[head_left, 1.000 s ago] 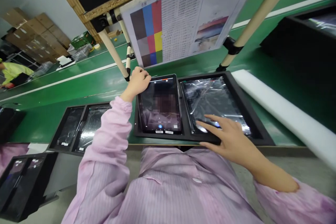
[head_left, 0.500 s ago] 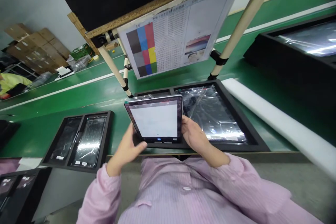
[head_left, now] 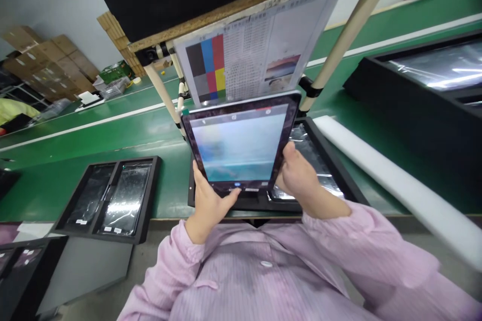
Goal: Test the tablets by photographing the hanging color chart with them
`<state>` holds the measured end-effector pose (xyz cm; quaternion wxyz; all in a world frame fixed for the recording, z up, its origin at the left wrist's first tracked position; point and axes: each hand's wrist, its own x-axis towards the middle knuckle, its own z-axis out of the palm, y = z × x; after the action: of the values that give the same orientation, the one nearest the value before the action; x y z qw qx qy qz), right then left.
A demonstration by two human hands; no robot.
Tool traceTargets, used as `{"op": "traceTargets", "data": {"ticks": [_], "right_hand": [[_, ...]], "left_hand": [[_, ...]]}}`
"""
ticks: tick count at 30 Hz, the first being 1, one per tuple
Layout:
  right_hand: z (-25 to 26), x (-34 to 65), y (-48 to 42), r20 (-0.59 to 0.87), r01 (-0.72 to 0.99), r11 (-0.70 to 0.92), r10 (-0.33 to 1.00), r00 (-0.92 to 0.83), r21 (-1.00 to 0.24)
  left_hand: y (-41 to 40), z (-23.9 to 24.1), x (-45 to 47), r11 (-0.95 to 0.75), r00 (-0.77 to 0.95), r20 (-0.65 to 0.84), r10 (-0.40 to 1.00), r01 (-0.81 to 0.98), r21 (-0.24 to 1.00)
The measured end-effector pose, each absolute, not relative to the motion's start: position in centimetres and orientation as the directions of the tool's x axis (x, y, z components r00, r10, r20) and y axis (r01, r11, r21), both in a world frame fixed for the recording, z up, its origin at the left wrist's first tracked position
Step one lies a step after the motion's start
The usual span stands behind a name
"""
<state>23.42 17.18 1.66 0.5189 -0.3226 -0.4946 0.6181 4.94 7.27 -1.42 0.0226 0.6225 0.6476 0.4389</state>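
Observation:
Between my hands a tablet [head_left: 241,145] is held up, tilted, its lit screen facing me with a blurry pale-blue picture. My left hand [head_left: 213,205] grips its lower left edge, the thumb along the bottom bezel. At the right edge my right hand [head_left: 299,173] is closed round the frame, thumb on the front and the other fingers mostly hidden behind. Below and behind the tablet lies a black foam tray [head_left: 352,188], partly covered by it, with a film-wrapped panel [head_left: 314,153] inside. A printed chart [head_left: 248,55] with colour squares hangs just beyond the tablet's top edge.
Left on the green bench [head_left: 169,175] sits another black tray [head_left: 148,200] with wrapped panels. A white foam strip [head_left: 376,170] slants along the right, beside a stack of black trays [head_left: 406,125]. Pale posts [head_left: 346,45] hold a dark board overhead. Cardboard boxes [head_left: 48,65] stand far left.
The tablet has risen towards the chart and moved right, appearing larger. Its screen went from plain white to a blurry bluish picture. Both hands moved with it, and my left hand now grips the lower edge.

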Motion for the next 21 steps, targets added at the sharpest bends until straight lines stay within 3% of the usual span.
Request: {"op": "traceTargets", "data": {"ticks": [8,21], "right_hand": [[4.1,23.5,17.8,0.182,-0.513,0.036,0.955,-0.236,-0.857],[4.0,23.4,17.5,0.216,-0.566,0.069,0.956,-0.197,-0.822]], "left_hand": [[7.9,-0.3,6.8,-0.179,-0.222,0.611,0.76,0.832,0.525],[7.5,-0.5,6.9,-0.194,-0.215,0.663,0.717,0.852,0.486]]}}
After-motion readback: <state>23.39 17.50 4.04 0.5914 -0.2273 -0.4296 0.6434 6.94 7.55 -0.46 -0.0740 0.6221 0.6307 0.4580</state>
